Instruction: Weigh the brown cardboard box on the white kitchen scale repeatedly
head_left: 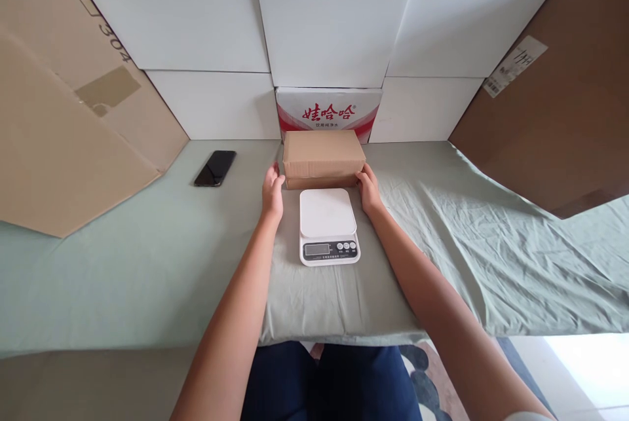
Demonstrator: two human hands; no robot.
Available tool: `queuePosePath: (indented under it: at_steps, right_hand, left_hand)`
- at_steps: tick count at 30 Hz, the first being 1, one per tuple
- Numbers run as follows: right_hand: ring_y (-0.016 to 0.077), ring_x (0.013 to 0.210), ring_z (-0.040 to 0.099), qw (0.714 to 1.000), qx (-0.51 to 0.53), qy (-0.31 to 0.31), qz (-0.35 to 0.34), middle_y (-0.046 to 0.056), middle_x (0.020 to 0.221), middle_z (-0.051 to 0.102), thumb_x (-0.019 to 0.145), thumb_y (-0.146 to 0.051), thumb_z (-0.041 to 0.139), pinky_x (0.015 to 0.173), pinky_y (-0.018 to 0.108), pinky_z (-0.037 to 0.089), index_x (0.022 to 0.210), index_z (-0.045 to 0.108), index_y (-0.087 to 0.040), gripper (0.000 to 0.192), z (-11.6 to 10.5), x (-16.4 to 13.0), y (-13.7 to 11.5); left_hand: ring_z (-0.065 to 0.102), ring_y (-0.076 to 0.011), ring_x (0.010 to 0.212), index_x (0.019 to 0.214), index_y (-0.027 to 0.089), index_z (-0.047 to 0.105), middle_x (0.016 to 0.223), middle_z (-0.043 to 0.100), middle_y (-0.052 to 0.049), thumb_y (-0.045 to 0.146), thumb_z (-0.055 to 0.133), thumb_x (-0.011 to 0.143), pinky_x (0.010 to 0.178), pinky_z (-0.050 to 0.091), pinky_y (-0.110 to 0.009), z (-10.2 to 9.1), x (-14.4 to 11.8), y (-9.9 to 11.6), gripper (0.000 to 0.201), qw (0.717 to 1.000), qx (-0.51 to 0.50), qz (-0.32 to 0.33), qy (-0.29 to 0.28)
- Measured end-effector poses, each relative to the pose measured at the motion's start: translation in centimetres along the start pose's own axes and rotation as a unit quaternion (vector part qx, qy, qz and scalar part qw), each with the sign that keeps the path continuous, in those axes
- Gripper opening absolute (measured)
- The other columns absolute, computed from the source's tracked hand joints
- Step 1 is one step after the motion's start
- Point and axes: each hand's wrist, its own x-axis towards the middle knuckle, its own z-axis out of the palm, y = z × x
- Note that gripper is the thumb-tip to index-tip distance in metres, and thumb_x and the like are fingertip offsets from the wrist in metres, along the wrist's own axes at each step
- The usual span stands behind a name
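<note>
A brown cardboard box (324, 147) lies in front of me, with a seam running along its front face. My right hand (368, 186) grips its right front corner, thumb on the front and fingers round the side. Beside the left end is my left hand (273, 190), fingers stretched out and its thumb close to the lower corner; whether it touches cannot be made out. Between my forearms, just nearer to me than the box, stands a white kitchen scale (328, 215) with a dark display strip and several round buttons. Its platform carries nothing.
A black phone (215, 168) lies to the left on the green cloth (147, 264). Behind the cardboard box stands a white and red printed carton (329, 107) below white panels (334, 21). Large brown cardboard sheets (98, 113) close off the left side, and another cardboard piece (550, 107) the right.
</note>
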Motion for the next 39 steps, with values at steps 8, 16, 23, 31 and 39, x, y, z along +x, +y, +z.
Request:
queuePosePath:
  at_steps: [8,16,23,31,39]
  right_hand:
    - [0.0249,0.135,0.047,1.0,-0.02,-0.001,-0.006,0.0,0.136,0.063,0.082,-0.034,0.052,0.123,0.047,0.031,0.122,0.06,-0.028,0.041,0.6,-0.2,-1.1]
    - [0.0261,0.135,0.045,0.999,-0.039,-0.012,0.008,0.002,0.141,0.059,0.083,-0.036,0.053,0.124,0.05,0.03,0.128,0.055,-0.028,0.046,1.1,-0.5,-1.4]
    - [0.0254,0.141,0.043,0.997,0.006,-0.032,-0.069,0.001,0.147,0.054,0.085,-0.042,0.054,0.124,0.047,0.031,0.133,0.052,-0.033,0.049,1.1,-1.1,-3.7]
    - [0.0288,0.145,0.04,0.997,-0.01,-0.039,-0.073,0.004,0.152,0.047,0.084,-0.054,0.061,0.124,0.048,0.033,0.146,0.039,-0.035,0.068,0.0,-10.1,-6.8]
    - [0.0291,0.131,0.05,0.999,0.008,-0.007,-0.036,0.006,0.139,0.056,0.084,-0.053,0.057,0.112,0.049,0.043,0.138,0.047,-0.035,0.058,0.2,-13.2,-6.0]
  left_hand:
    - [0.051,-0.0251,0.14,0.141,0.027,0.054,0.147,0.059,-0.006,0.04,0.047,0.094,0.117,0.038,-0.041,1.1,-0.8,0.5,0.049,0.996,0.045,0.034,-0.062]
    - [0.054,-0.0269,0.136,0.132,0.023,0.061,0.136,0.066,-0.008,0.04,0.049,0.092,0.116,0.038,-0.043,1.4,-0.8,0.0,0.045,0.996,0.06,0.046,-0.048]
    - [0.05,-0.0288,0.139,0.138,0.022,0.057,0.142,0.062,-0.009,0.04,0.046,0.094,0.117,0.036,-0.042,1.6,-2.2,3.5,0.049,0.989,0.077,0.108,-0.064]
    - [0.038,-0.0317,0.15,0.152,0.023,0.041,0.155,0.049,-0.011,0.055,0.05,0.093,0.122,0.034,-0.044,-0.1,-12.0,7.6,0.067,0.988,0.045,0.112,-0.096]
    - [0.032,-0.0325,0.153,0.156,0.024,0.035,0.161,0.043,-0.011,0.056,0.05,0.092,0.124,0.032,-0.047,-1.3,-14.9,6.3,0.073,0.991,0.037,0.077,-0.1]
